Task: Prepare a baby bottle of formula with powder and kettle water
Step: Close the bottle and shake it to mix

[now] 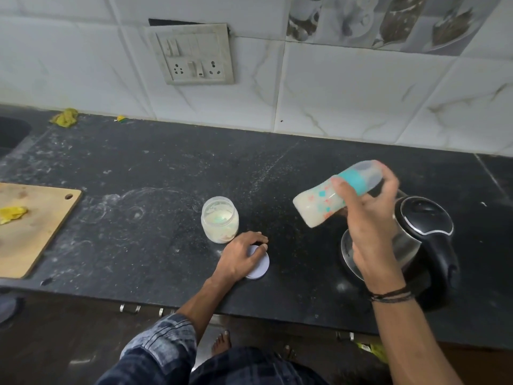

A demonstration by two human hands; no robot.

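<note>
My right hand grips a baby bottle in the air above the counter, tilted almost on its side, cap end up and to the right. The bottle holds milky liquid and has a teal collar and a clear cap. Behind my right wrist stands a steel kettle with a black lid and handle. An open clear jar of formula powder stands at the counter's middle. My left hand rests flat on the jar's white lid, which lies on the counter just in front of the jar.
A wooden cutting board with a yellow scrap lies at the left. A sink is at the far left, a yellow cloth by the wall. A socket panel is on the tiled wall. Powder dusts the dark counter.
</note>
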